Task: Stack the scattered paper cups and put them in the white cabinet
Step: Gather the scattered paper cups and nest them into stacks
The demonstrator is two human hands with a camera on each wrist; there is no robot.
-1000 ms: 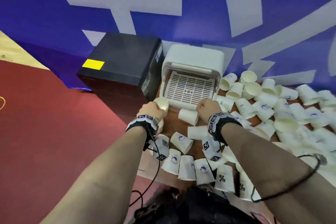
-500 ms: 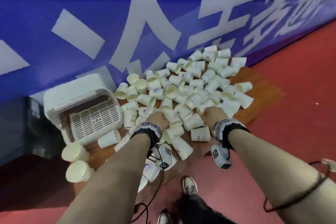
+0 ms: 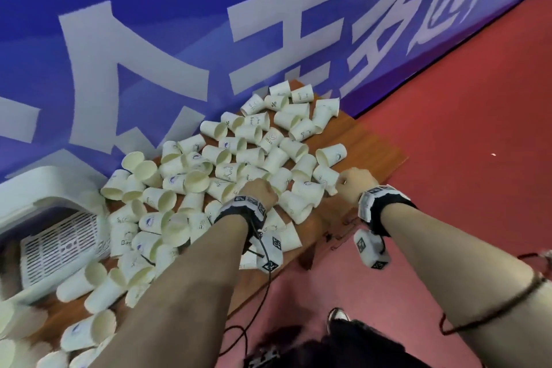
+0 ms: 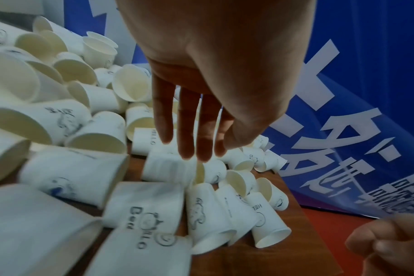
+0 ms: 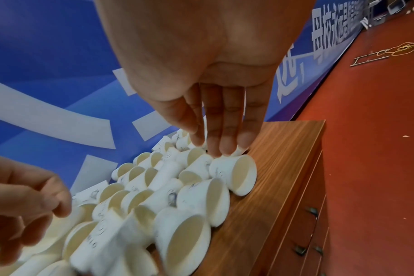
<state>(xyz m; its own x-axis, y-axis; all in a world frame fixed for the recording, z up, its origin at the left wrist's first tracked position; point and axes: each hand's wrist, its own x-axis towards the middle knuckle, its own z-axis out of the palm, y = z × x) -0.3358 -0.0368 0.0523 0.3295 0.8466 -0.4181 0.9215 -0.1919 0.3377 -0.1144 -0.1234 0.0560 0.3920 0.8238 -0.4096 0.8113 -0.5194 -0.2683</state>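
The tabletop (image 3: 373,140) carries dozens of loose paper cups (image 3: 239,155) lying on their sides right of the white cabinet (image 3: 44,206); hardly any look stacked, so nearly all remains. Left hand (image 3: 258,190) hovers over the pile, fingers straight, empty. Right hand (image 3: 357,182) touches a cup (image 5: 234,172) farthest from the cabinet with straight fingertips (image 5: 225,147).

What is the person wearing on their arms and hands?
Bare forearms, no sleeves or gloves. Each wrist carries a black strap with white marker-printed blocks: left hand, right hand. A black cable hangs from the left; a thin dark cord circles the right forearm.
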